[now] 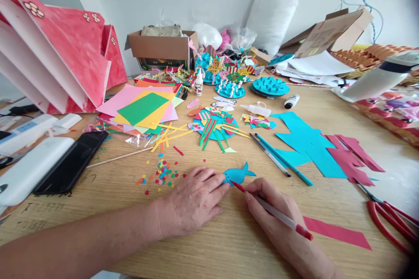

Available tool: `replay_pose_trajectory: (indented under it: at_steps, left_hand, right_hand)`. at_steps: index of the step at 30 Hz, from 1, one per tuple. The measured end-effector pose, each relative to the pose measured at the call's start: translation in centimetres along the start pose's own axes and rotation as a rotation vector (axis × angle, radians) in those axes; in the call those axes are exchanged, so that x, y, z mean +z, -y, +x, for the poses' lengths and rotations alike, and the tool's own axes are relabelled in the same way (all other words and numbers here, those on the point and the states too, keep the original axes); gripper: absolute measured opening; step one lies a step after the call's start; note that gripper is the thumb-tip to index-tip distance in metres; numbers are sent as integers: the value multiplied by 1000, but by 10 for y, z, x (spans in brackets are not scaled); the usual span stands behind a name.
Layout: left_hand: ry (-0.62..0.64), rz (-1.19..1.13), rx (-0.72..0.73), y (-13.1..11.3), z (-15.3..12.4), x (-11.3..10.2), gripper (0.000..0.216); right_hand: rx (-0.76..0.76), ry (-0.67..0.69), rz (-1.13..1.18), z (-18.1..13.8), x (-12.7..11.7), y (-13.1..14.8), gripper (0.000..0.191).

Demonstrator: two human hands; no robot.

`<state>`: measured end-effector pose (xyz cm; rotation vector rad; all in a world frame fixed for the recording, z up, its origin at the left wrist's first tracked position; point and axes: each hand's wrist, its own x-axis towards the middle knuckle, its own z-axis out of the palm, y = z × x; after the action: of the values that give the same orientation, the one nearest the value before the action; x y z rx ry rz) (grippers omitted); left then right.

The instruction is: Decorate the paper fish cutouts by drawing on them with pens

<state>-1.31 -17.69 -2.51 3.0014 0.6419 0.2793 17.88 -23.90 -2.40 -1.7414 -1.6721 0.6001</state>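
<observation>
A small blue paper fish [236, 176] lies flat on the wooden table, its tail pointing right. My left hand [195, 196] rests flat beside it, fingers stretched out, the fingertips touching the fish's head end. Between the fingers of my right hand [273, 209] is a red pen [278, 215] with a clear barrel, its tip at the fish's lower edge. Small dark marks show near the fish's head. To the left of my left hand lie loose coloured paper dots [165, 172]. A red paper strip [340, 233] lies by my right wrist.
Red-handled scissors [388, 220] lie at the right, near blue paper scraps [309, 144]. Two pens [278, 157] lie ahead of my right hand. Coloured sheets [142, 109], a decorated blue disc [214, 128] and a glue bottle [198, 82] stand farther back. A phone [72, 161] is left.
</observation>
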Motion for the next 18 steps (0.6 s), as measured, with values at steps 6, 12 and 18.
replay_pose_trajectory:
  at_steps: [6,12,18]
  left_hand:
    - [-1,-4,-5,0,-1,-1,42]
    - [12,-4,-4,1,0,-1,43]
    - [-7,-7,-3,1,0,1,42]
  right_hand:
    - [4,20,10,-2,0,0,12]
    - [10,14,3,-2,1,-2,13]
    - [13,2,18,-1,0,0,12]
